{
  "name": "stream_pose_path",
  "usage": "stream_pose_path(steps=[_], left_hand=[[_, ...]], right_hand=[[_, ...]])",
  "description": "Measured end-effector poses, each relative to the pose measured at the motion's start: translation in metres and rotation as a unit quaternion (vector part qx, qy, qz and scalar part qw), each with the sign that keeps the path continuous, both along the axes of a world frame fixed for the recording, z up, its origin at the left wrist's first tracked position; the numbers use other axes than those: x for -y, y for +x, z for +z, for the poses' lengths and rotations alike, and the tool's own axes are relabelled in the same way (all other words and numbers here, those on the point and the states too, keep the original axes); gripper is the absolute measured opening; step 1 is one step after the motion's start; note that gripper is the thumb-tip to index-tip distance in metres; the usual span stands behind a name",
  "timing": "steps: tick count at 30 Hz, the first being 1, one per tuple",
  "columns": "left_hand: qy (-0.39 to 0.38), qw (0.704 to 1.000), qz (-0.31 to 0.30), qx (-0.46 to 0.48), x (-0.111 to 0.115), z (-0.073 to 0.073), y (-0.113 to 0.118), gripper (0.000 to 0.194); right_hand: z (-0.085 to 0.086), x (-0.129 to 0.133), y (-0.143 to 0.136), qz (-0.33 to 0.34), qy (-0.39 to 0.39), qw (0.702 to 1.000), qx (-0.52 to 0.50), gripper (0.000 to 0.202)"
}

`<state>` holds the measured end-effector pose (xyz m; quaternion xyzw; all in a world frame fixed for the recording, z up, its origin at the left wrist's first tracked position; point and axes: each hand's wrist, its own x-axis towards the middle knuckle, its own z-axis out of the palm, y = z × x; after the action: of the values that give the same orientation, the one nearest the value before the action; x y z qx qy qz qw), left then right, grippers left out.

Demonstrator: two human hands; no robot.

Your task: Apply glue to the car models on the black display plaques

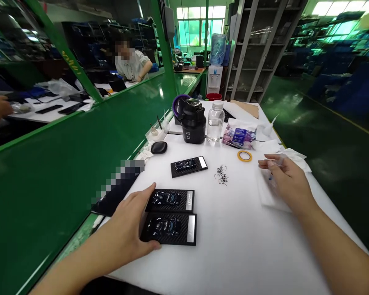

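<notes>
Two black carbon-patterned plaques lie side by side on the white table, a far one (169,200) and a near one (172,228). Each bears a dark miniature car and a silver label strip. My left hand (130,223) spans their left ends, its thumb at the near edge and a finger at the far edge. A third such plaque (189,166) lies farther back, untouched. Over the right side of the table, my right hand (284,176) has thumb and fingers pinched together; what is between them is too small to name. Beneath it lies a whitish translucent sheet or bag (269,194).
Small black slivers (222,176) lie mid-table near a yellow tape roll (244,155). Behind stand a black jug (194,123), a clear bottle (215,123) and a wipes packet (239,135). A green partition (117,123) runs along the left; a co-worker (130,63) sits beyond it.
</notes>
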<state>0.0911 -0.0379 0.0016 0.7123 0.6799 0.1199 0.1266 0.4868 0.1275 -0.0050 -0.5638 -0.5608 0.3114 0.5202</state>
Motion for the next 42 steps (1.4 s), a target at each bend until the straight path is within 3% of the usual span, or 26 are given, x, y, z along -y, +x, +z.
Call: stream_pose_path(steps=[5, 9, 11, 13, 14, 16, 17, 20, 22, 25, 30, 37, 42], left_hand=[[0.011, 0.997, -0.071, 0.034, -0.02, -0.006, 0.001, 0.115], [0.029, 0.995, -0.088, 0.035, -0.028, -0.017, 0.002, 0.119], [0.037, 0.995, -0.088, 0.035, -0.03, -0.019, 0.002, 0.121], [0.031, 0.995, -0.092, 0.037, -0.03, -0.018, 0.003, 0.121], [0.026, 0.995, -0.092, 0.037, -0.03, -0.017, 0.004, 0.12], [0.019, 0.996, -0.084, 0.033, -0.03, -0.014, 0.006, 0.119], [0.019, 0.996, -0.083, 0.028, -0.03, -0.013, 0.007, 0.119], [0.029, 0.995, -0.093, 0.004, -0.029, -0.012, 0.011, 0.119], [0.029, 0.995, -0.098, -0.007, -0.028, -0.013, 0.012, 0.12], [0.018, 0.996, -0.091, -0.015, -0.029, -0.015, 0.013, 0.12], [0.031, 0.994, -0.103, -0.025, -0.03, -0.017, 0.012, 0.121], [0.047, 0.989, -0.135, -0.046, -0.031, -0.012, 0.014, 0.114], [0.05, 0.987, -0.14, -0.053, -0.031, -0.01, 0.014, 0.113]], right_hand=[[0.015, 0.008, -0.003, -0.045, 0.145, 0.982, -0.115, 0.028], [0.022, 0.018, -0.003, 0.019, 0.011, 0.997, -0.077, 0.022], [0.041, 0.028, -0.011, 0.03, 0.007, 0.996, -0.079, 0.021], [0.072, 0.04, -0.027, 0.022, 0.133, 0.98, -0.149, 0.024], [0.089, 0.046, -0.039, 0.054, 0.152, 0.972, -0.171, 0.026], [0.115, 0.056, -0.07, 0.161, 0.1, 0.966, -0.176, 0.025], [0.12, 0.059, -0.087, 0.235, 0.021, 0.958, -0.163, 0.034], [0.106, 0.062, -0.132, 0.402, -0.095, 0.87, -0.268, 0.072], [0.081, 0.063, -0.15, 0.441, -0.103, 0.81, -0.371, 0.073], [0.05, 0.068, -0.159, 0.453, -0.118, 0.774, -0.426, 0.074], [0.044, 0.079, -0.16, 0.451, -0.165, 0.768, -0.424, 0.069], [0.04, 0.086, -0.17, 0.39, -0.155, 0.799, -0.431, 0.06], [0.034, 0.083, -0.17, 0.39, -0.143, 0.787, -0.456, 0.055]])
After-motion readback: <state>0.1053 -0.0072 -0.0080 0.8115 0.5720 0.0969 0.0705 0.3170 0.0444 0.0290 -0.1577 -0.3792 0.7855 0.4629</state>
